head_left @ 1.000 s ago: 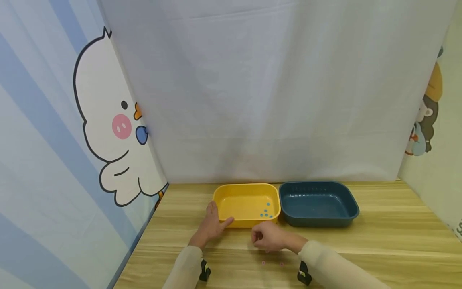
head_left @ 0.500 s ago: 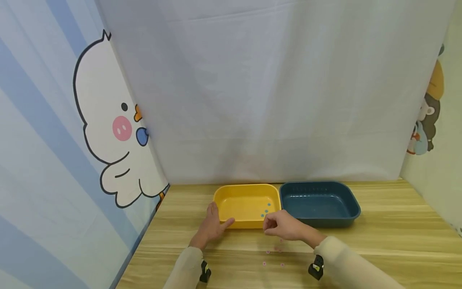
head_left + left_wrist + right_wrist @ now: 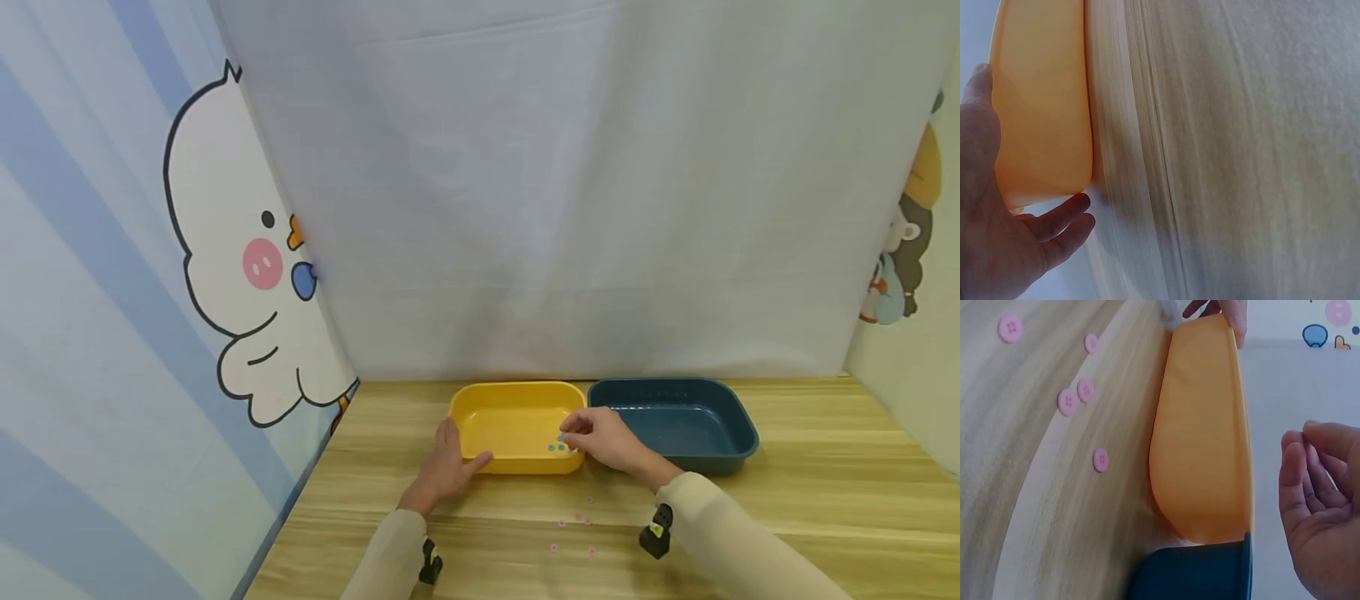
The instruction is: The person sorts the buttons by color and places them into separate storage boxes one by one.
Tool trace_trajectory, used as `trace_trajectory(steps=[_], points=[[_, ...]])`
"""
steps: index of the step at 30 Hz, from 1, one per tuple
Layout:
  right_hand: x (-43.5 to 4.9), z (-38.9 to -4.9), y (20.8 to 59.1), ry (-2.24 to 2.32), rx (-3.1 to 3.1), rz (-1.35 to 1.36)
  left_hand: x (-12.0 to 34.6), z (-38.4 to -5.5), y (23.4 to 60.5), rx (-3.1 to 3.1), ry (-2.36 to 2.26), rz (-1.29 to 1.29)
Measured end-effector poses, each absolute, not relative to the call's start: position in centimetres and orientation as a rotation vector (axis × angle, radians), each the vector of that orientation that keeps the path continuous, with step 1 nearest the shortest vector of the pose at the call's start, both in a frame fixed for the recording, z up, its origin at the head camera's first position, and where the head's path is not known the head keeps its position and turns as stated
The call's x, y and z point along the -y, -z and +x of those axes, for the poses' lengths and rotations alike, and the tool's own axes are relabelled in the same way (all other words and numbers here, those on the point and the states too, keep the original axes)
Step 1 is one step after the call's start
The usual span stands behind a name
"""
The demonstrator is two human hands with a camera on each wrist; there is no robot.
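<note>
A yellow plastic basin (image 3: 517, 465) sits on the table with several blue buttons (image 3: 561, 447) inside, near its right end. My left hand (image 3: 442, 468) rests against the basin's left front corner. Its thumb lies along the front wall and its fingers, fairly straight, along the left side. Above the basin's right end is my right hand (image 3: 609, 440), thumb and index fingertips together, palm facing left. Whether a button is between those fingertips cannot be made out in the right wrist view. Several pink buttons (image 3: 1100, 460) lie scattered on the table in front of the basin.
A dark blue basin (image 3: 701, 465) stands right beside the yellow one, nearly touching it. Behind both hangs a white curtain (image 3: 525, 208). The wooden table (image 3: 810, 500) extends to the right and toward the front.
My right hand has moved from the table in front of the yellow basin, right and then forward, to above its right end, uncovering more pink buttons. My left hand stays at the corner.
</note>
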State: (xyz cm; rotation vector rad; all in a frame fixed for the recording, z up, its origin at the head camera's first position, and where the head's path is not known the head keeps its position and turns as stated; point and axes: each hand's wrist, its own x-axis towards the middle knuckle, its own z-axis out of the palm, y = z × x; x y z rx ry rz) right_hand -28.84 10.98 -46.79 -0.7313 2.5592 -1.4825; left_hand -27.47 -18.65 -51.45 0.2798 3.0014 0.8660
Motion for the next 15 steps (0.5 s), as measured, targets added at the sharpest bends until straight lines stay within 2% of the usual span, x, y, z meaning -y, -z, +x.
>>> trace_trajectory(steps=[15], points=[[-10.3,-30.3,47.4,1.462,-2.569,-0.692,18.6,-27.5,51.3,-3.006,-0.875,0.265]])
